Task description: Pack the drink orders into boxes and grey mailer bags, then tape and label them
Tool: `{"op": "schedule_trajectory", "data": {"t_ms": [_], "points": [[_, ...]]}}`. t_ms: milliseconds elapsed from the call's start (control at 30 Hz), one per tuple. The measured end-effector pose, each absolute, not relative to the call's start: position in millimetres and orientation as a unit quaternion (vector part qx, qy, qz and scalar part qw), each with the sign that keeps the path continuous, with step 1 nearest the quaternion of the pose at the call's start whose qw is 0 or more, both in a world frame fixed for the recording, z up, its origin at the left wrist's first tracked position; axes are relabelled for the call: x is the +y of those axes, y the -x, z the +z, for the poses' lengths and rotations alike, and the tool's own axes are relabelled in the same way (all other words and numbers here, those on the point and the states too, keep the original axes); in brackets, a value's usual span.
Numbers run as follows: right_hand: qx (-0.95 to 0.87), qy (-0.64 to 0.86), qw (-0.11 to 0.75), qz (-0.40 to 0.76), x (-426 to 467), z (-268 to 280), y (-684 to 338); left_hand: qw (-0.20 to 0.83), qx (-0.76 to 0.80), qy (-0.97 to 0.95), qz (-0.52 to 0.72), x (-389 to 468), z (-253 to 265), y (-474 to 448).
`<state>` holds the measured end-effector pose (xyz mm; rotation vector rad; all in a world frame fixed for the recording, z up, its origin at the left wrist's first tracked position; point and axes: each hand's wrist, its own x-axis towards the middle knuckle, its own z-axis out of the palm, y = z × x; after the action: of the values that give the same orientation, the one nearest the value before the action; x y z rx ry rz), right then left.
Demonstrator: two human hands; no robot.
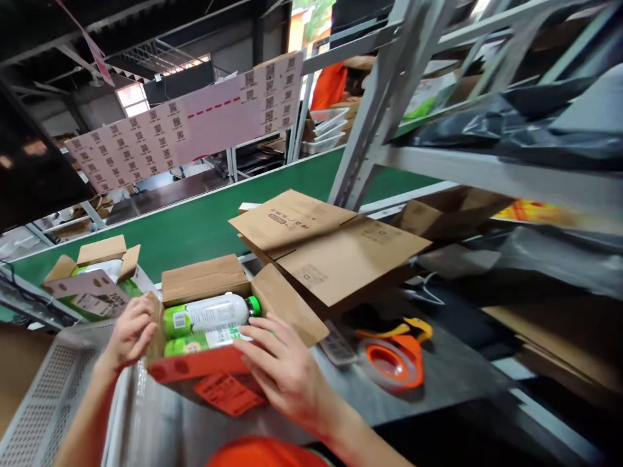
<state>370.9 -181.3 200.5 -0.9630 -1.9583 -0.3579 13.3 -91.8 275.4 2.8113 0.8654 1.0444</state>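
An open cardboard box (pixel 195 371) with a red front edge stands before me, its back and right flaps spread outward. Two bottles lie on their sides in it: a white-and-green bottle (pixel 214 314) with a green cap, and a second green bottle (pixel 195 342) nearer me. My left hand (pixel 132 329) is closed on the box's left flap. My right hand (pixel 285 363) reaches over the front right of the box, fingers stretched out by the nearer bottle, whose cap end they hide. An orange label (pixel 228 393) sits on the box front.
Flat cardboard cartons (pixel 331 243) are stacked behind the box. On the grey table (pixel 438 389) at right lies an orange tape dispenser (pixel 394 364). Another box with bottles (pixel 97 285) stands at left, above a perforated crate (pixel 53 395). A green conveyor belt (pixel 195 224) runs behind.
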Motion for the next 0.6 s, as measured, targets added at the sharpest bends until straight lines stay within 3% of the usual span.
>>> {"op": "schedule_trajectory", "data": {"t_ms": [167,300,500,600], "points": [[-0.758,0.521,0.359,-0.156,-174,178,-366,0.067,0.304,-0.885,0.346,-93,270,13],[-0.783,0.538,0.282,-0.133,-165,176,-362,0.121,0.273,-0.897,0.325,-113,254,-13],[-0.791,0.536,0.27,-0.12,-171,178,-365,0.087,0.298,-0.95,0.041,-102,294,-90],[-0.791,0.54,0.258,-0.126,-172,176,-363,0.027,0.387,-0.922,-0.006,-64,317,-120]]}}
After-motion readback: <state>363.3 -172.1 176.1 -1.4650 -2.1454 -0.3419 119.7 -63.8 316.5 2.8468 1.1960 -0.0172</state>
